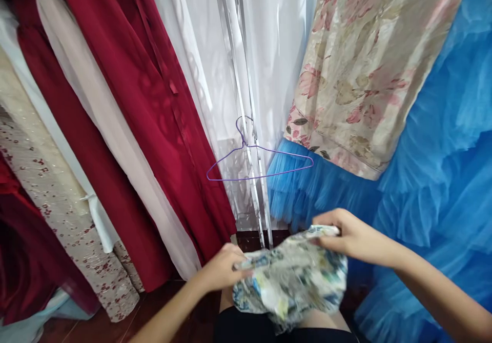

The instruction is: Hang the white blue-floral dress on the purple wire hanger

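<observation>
The floral cloth (292,281), a crumpled piece printed in blue, yellow and white, hangs bunched between our two hands, low in the view and just above our dark shorts (246,330). Our left hand (221,268) is closed on its left edge, fingers curled round the fabric. Our right hand (351,238) pinches the upper right edge, thumb over fingers.

The fabric looks thin and slack, so we judge that grips at the very edge, set well apart, would spread it best. A bunched handful would hide its shape. Lifting both hands evenly should stop the loose middle from sagging toward the wooden floor (96,330).

Beyond the cloth, an empty purple wire hanger (261,163) hangs before a white sheer curtain (215,51). A blue tulle skirt (434,179) billows just beside our right arm, with a rose-patterned dress (369,66) over it. A dark red gown (154,102) hangs to the left.
</observation>
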`<action>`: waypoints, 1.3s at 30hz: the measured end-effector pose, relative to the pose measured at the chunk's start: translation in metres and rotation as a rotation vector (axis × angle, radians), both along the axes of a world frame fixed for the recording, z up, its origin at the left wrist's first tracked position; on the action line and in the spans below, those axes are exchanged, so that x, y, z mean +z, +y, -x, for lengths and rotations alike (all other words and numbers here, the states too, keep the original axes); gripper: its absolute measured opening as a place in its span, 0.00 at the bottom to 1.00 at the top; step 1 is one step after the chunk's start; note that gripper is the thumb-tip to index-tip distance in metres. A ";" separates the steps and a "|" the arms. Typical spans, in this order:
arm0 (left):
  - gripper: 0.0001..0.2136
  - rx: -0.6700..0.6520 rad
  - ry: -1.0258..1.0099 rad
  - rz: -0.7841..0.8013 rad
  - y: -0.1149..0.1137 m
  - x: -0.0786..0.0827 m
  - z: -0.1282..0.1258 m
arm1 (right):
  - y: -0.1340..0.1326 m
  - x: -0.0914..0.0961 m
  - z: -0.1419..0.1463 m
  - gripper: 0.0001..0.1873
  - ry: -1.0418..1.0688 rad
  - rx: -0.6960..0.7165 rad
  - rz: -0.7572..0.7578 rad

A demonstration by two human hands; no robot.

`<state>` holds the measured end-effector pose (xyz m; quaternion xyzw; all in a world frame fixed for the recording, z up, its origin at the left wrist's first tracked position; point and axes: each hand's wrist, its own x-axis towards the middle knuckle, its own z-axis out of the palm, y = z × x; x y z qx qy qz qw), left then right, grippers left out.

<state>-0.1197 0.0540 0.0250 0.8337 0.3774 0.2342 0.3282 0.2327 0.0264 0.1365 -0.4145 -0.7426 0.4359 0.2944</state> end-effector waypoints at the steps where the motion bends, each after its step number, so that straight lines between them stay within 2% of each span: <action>1: 0.15 0.052 0.097 -0.059 0.017 0.004 0.018 | 0.014 0.003 0.003 0.09 -0.044 -0.054 -0.109; 4: 0.08 0.162 0.215 -0.164 0.064 0.024 0.062 | 0.054 0.004 0.015 0.06 -0.127 -0.152 -0.335; 8: 0.10 0.365 0.358 -0.330 0.111 0.062 0.096 | 0.105 0.004 0.032 0.29 -0.268 -0.307 -0.528; 10: 0.12 0.489 0.399 -0.363 0.131 0.084 0.104 | 0.127 0.006 0.041 0.35 -0.377 -0.396 -0.568; 13: 0.14 0.601 0.429 -0.386 0.157 0.116 0.104 | 0.148 0.008 0.053 0.30 -0.514 -0.451 -0.536; 16: 0.15 0.635 0.437 -0.409 0.176 0.138 0.092 | 0.153 0.005 0.059 0.22 -0.534 -0.430 -0.530; 18: 0.14 0.635 0.443 -0.418 0.184 0.145 0.083 | 0.150 0.001 0.058 0.21 -0.493 -0.398 -0.551; 20: 0.13 0.628 0.455 -0.413 0.189 0.145 0.076 | 0.145 -0.003 0.055 0.22 -0.466 -0.366 -0.573; 26: 0.08 0.657 0.529 -0.313 0.196 0.120 0.078 | 0.131 -0.005 0.051 0.20 -0.529 -0.358 -0.591; 29: 0.08 0.701 0.515 -0.311 0.198 0.116 0.078 | 0.125 -0.006 0.057 0.19 -0.590 -0.344 -0.598; 32: 0.10 0.743 0.456 -0.388 0.197 0.127 0.074 | 0.122 -0.007 0.062 0.17 -0.630 -0.361 -0.615; 35: 0.16 0.762 0.371 -0.506 0.192 0.146 0.065 | 0.123 -0.005 0.060 0.16 -0.602 -0.363 -0.608; 37: 0.19 0.682 0.219 -0.579 0.188 0.158 0.054 | 0.124 -0.004 0.058 0.17 -0.536 -0.324 -0.589; 39: 0.18 0.524 0.016 -0.588 0.183 0.167 0.041 | 0.123 -0.003 0.057 0.17 -0.445 -0.266 -0.566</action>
